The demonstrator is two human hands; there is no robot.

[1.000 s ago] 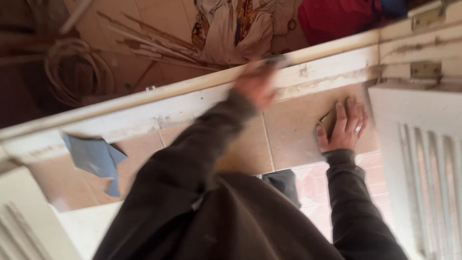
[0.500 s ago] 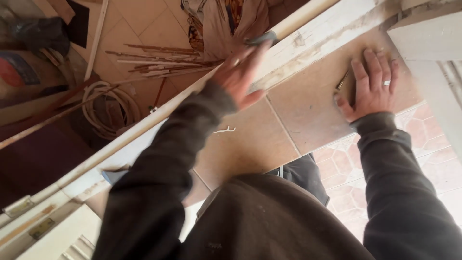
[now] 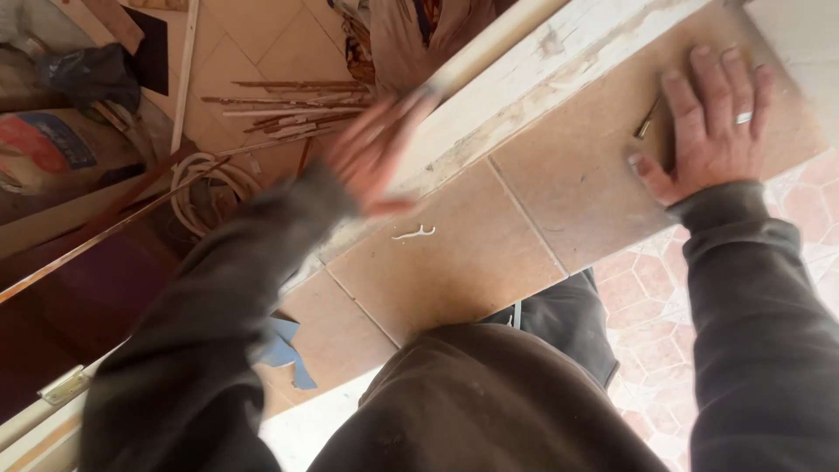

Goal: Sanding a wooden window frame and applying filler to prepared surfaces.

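While the left hand (image 3: 376,157) is blurred, it lies against the edge of a long white wooden frame (image 3: 559,65) whose paint is chipped and scraped down to bare wood in patches. Whether its fingers are apart or closed on anything I cannot tell; the blur hides them. That frame runs slantwise from beside this hand up toward the right hand (image 3: 703,131).

Just below the frame, on the near side of both hands, sits a sill of tan tiles (image 3: 454,271) with thin grout lines. A small white curl of scrap (image 3: 413,232) lies on a tile just below the left hand. The right hand is pressed flat on the tiles, fingers spread apart, a ring on one finger, holding nothing in a grasp. A thin brass-coloured piece (image 3: 647,122) pokes out from under its thumb side. Both arms wear dark sleeves, the left one bent and reaching forward.

Beyond the left hand, down on a tiled floor, lie a bundle of thin wooden strips (image 3: 288,109), a coil of white cable (image 3: 205,179) and a filled sack (image 3: 44,153) whose contents are not visible. A piece of blue paper (image 3: 284,350) sits on the sill near the left elbow. Below the right arm the floor shows reddish patterned tiles (image 3: 647,288).
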